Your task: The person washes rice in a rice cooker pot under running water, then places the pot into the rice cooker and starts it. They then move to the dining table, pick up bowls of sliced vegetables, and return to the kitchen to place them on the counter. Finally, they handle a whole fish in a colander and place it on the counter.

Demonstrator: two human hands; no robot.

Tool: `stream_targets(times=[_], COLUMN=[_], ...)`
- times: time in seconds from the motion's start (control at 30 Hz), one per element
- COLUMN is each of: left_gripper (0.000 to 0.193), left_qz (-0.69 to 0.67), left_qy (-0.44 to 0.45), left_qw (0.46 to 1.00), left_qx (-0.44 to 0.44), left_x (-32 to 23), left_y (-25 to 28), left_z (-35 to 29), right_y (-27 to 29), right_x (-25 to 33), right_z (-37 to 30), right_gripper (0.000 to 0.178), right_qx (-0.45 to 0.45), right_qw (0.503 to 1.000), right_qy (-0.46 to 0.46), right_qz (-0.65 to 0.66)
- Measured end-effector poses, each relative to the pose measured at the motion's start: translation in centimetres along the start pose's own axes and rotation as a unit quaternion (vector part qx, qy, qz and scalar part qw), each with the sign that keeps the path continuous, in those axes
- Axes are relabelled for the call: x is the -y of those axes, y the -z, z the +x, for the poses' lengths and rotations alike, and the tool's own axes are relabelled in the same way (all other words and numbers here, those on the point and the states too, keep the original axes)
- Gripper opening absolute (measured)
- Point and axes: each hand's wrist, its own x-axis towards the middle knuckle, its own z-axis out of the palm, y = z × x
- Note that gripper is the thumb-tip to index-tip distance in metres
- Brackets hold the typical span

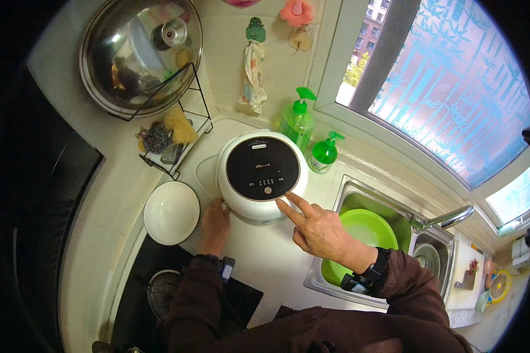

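Observation:
A white rice cooker [262,206] with a black control panel [263,159] on its round lid stands on the counter before me, its lid down. My right hand [324,229] reaches in from the right. Its index and middle fingers are stretched apart, with their tips at the lid's front right edge beside the panel's round button [268,190]; the other fingers are bent, and I see nothing held. My left hand [216,226] is low at the cooker's left side, close to a white cord [198,170] that loops there. Its fingertips are mostly hidden, so their grip does not show.
Left of the cooker lies a white bowl [171,213], by a black cooktop [136,306]. Behind are a wire rack [203,126] with scrubbers, a big pan lid [141,53] and two green pump bottles [297,123]. A sink [350,188] with a green basin [368,226] is right.

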Motion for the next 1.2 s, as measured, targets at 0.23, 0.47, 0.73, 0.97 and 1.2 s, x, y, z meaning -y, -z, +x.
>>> stream_targets(times=[0.23,0.47,0.73,0.97,1.2], left_gripper=[0.031,0.037,0.030,0.033,0.038], left_qz=[-0.141,-0.194,-0.131,-0.033,-0.069], left_qy=[0.079,0.081,0.005,-0.062,-0.038], left_qw=[0.986,0.967,0.969,0.974,0.976], left_qx=[-0.031,-0.145,-0.208,-0.214,-0.203], left_x=[-0.9,-2.9,-6.4,-11.5,-13.8], left_y=[2.2,7.0,15.5,20.9,22.0], left_z=[-0.4,-1.2,-0.8,0.8,5.2], right_y=[-3.4,-6.3,-5.5,-4.0,-2.5], right_x=[-1.4,-2.4,-6.3,-8.4,-9.2], right_z=[-4.3,-8.8,-15.4,-19.3,-18.3], right_gripper=[0.040,0.037,0.024,0.021,0.029], right_qx=[-0.096,-0.020,-0.041,-0.049,-0.070], right_qw=[0.970,0.969,0.951,0.946,0.934], right_qy=[0.024,0.079,0.031,0.007,-0.007], right_qz=[0.223,0.233,0.304,0.319,0.350])
